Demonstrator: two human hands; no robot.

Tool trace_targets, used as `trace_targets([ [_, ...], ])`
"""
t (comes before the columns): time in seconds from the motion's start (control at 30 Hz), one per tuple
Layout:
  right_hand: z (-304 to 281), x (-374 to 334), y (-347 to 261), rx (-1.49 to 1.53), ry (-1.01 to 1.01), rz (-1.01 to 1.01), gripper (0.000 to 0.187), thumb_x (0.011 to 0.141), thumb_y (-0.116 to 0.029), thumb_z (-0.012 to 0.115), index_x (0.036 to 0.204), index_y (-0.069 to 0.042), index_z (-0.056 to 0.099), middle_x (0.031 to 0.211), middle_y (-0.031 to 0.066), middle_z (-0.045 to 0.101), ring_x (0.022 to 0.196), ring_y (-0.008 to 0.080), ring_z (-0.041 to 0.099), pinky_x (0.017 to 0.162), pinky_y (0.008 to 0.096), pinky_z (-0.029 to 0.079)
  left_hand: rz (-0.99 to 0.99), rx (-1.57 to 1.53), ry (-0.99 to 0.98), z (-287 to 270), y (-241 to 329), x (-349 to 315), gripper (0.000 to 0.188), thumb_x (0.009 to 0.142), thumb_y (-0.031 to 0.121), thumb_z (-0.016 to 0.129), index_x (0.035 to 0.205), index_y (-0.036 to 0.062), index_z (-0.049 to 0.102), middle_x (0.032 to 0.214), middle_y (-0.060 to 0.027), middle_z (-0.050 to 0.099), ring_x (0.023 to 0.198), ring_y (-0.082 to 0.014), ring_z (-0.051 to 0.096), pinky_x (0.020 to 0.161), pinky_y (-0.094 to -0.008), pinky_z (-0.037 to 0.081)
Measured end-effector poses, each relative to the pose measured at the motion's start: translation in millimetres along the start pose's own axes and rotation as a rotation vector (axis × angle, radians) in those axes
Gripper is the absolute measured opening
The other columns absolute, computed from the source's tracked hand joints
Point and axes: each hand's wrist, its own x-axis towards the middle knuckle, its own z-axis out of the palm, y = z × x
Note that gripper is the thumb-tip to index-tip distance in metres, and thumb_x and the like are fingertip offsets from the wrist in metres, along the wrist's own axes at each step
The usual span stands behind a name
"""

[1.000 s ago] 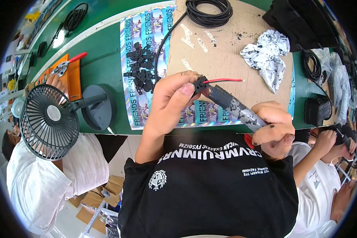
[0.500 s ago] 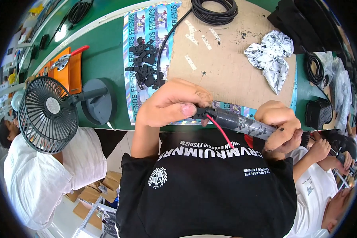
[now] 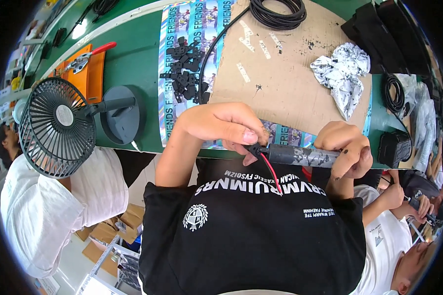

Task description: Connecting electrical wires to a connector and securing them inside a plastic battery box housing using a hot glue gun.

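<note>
My right hand (image 3: 347,150) is closed around the right end of a dark grey tube (image 3: 300,155), which has black smears on it and lies nearly level in front of my chest. At the tube's left end, my left hand (image 3: 221,125) pinches a small black plastic piece (image 3: 254,149) between thumb and fingers. A thin red and black wire pair (image 3: 271,172) hangs down from beside that piece, its lower end loose over my black shirt. Whether the piece touches the tube, I cannot tell. Dark smudges show on the fingers of both hands.
Ahead lies a cardboard sheet (image 3: 280,93) bearing a coiled black cable (image 3: 278,12) and a stained white cloth (image 3: 344,73). Small black plastic parts (image 3: 184,69) are heaped to its left. A grey fan (image 3: 59,125) and orange clamp fixture (image 3: 89,78) stand left. People sit on both sides.
The tube has swung from a slant to nearly level. My left hand has shifted slightly right and down with the black piece, and a black wire now shows beside the red one.
</note>
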Motion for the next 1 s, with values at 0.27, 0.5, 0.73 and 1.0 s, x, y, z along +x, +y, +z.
trace_targets([
  [0.27, -25.3, -28.9, -4.6, -0.803, 0.674, 0.288, 0.064, 0.091, -0.053, 0.032, 0.105, 0.003, 0.061, 0.090, 0.0174, 0.064, 0.067, 0.0281, 0.055, 0.062, 0.0368, 0.043, 0.082, -0.103, 0.553, 18.0, 8.8, 28.3, 0.046, 0.095, 0.036, 0.045, 0.099, -0.0075, 0.061, 0.073, -0.0021, 0.052, 0.055, -0.0057, 0.039, 0.047, -0.0185, 0.027],
  [0.5, -25.5, -55.5, -5.8, -1.370, 0.440, 0.402, 0.052, 0.074, -0.030, 0.068, 0.117, -0.004, 0.057, 0.117, 0.0155, 0.048, 0.116, 0.0312, 0.038, 0.102, 0.0398, 0.028, 0.254, 0.413, 0.688, 22.3, -3.9, 91.4, 0.016, 0.089, 0.002, 0.053, 0.103, -0.0063, 0.055, 0.093, -0.0048, 0.049, 0.083, -0.0137, 0.051, 0.073, -0.0238, 0.042],
  [0.73, 2.2, -30.3, 10.6, 0.018, 1.122, 0.031, 0.032, 0.082, -0.007, 0.067, 0.111, 0.001, 0.057, 0.111, 0.0083, 0.056, 0.108, 0.0197, 0.050, 0.095, 0.0346, 0.039, 0.504, 0.266, 0.734, 28.7, -16.1, 160.1, 0.026, 0.082, -0.011, 0.054, 0.105, -0.0009, 0.047, 0.103, -0.0081, 0.050, 0.100, -0.0165, 0.053, 0.088, -0.0300, 0.045],
  [1.0, -38.7, -61.3, -27.3, 0.323, 0.903, -0.436, 0.028, 0.084, -0.026, 0.067, 0.100, -0.005, 0.058, 0.087, 0.0001, 0.052, 0.078, 0.0159, 0.049, 0.072, 0.0310, 0.041, 0.756, 1.673, 0.421, -12.9, 86.5, 238.9, 0.021, 0.070, 0.005, 0.067, 0.088, 0.0001, 0.058, 0.088, -0.0133, 0.056, 0.086, -0.0294, 0.057, 0.076, -0.0358, 0.047],
])
